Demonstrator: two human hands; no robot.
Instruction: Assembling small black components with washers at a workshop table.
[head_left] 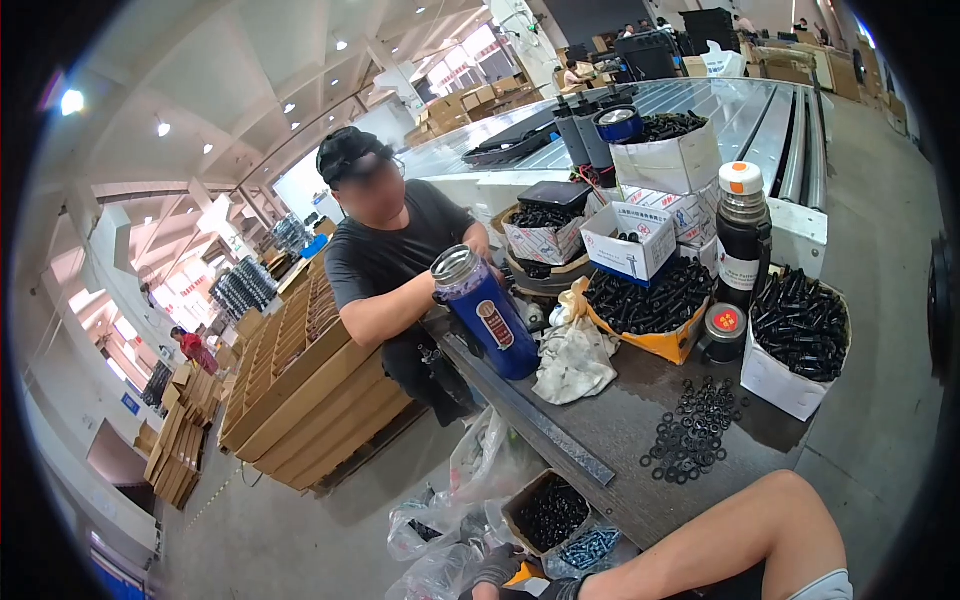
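Note:
My right arm bends in from the lower right, and my right hand (571, 588), in a dark glove, is cut by the lower edge. Beside it my left hand (494, 568), in a grey glove, shows only in part. An orange and white piece (526, 574) lies between the two hands; whether either hand grips it is hidden. Just beyond are an open carton of small black parts (548, 512) and a clear bag of bluish screws (590, 548). Crumpled clear plastic bags (440, 535) lie left of my hands.
A dark workbench (640, 440) holds loose black washers (695, 430), a white box of black bolts (798, 330), an orange-edged carton (650, 305), a thermos (741, 240), a large blue flask (487, 315) and a rag (577, 360). A co-worker (390, 230) sits across, beside stacked cardboard trays (310, 430).

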